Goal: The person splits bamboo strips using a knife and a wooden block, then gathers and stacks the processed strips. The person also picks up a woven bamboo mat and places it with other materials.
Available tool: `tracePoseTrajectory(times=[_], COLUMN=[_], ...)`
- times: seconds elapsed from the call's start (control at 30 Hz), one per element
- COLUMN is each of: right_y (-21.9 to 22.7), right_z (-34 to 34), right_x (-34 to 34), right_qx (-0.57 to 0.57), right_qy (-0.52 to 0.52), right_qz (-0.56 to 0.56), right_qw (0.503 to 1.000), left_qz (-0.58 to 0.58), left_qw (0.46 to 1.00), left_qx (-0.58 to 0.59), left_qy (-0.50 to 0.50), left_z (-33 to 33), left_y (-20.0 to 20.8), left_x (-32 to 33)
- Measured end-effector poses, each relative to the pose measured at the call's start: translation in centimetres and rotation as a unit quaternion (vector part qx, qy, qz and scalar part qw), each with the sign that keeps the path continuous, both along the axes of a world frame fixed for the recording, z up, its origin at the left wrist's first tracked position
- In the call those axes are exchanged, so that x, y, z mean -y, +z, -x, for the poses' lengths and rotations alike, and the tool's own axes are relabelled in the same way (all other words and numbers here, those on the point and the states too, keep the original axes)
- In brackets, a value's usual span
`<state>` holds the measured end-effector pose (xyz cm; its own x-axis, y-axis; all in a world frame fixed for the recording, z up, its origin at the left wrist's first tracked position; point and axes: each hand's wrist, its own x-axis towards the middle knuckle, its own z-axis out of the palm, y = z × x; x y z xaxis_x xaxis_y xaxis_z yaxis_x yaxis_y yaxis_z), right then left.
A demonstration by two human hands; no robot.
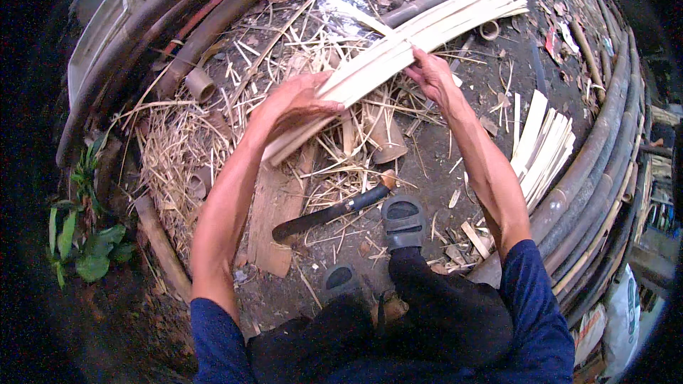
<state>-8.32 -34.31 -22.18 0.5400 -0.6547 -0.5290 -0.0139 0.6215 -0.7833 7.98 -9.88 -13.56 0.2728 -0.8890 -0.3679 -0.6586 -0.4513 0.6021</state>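
Observation:
Both my hands hold a long bundle of pale split bamboo strips (427, 28), which slants from lower left to upper right above the ground. My left hand (302, 99) is wrapped round its nearer end, thumb on the near side. Farther along the lower edge, my right hand (429, 75) grips the strips between thumb and fingers. On the ground below lies a machete (320, 219), its dark blade pointing left and its handle toward the right. Under my left forearm is a flat wooden board (274, 206). A cut bamboo tube (386, 139) rests below the bundle.
Another pile of bamboo strips (546, 144) lies at the right. Long bamboo poles (594, 135) curve along the right side, with more poles (163, 14) at the upper left. Shavings (171, 149) cover the ground at the left. A green plant (92, 249) grows at the far left.

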Motion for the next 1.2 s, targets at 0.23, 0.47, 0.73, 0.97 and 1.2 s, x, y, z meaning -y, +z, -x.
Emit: tracePoseTrajectory(times=[0.23,0.47,0.73,0.97,1.2], right_y=[0.4,1.2,2.0,2.0,-0.1], right_z=[1.1,2.1,2.7,4.6,5.3], right_x=[-0.1,-0.1,-2.1,-5.5,-6.1], right_qx=[0.026,0.052,0.037,0.006,-0.003], right_qy=[0.029,-0.034,-0.028,0.132,0.081], right_qz=[0.072,0.102,0.081,-0.004,-0.032], right_qw=[0.997,0.993,0.996,0.991,0.996], left_qz=[0.157,0.211,0.040,0.085,0.113], left_qw=[0.981,0.869,0.981,0.970,0.943], left_qx=[0.068,0.432,0.182,0.166,0.272], left_qy=[0.087,0.111,0.053,0.152,0.157], left_z=[-2.1,-2.3,8.3,7.4,7.4], left_y=[-2.9,-0.2,-1.6,-4.6,-5.6], left_x=[-2.4,-2.3,-4.6,-10.4,-10.8])
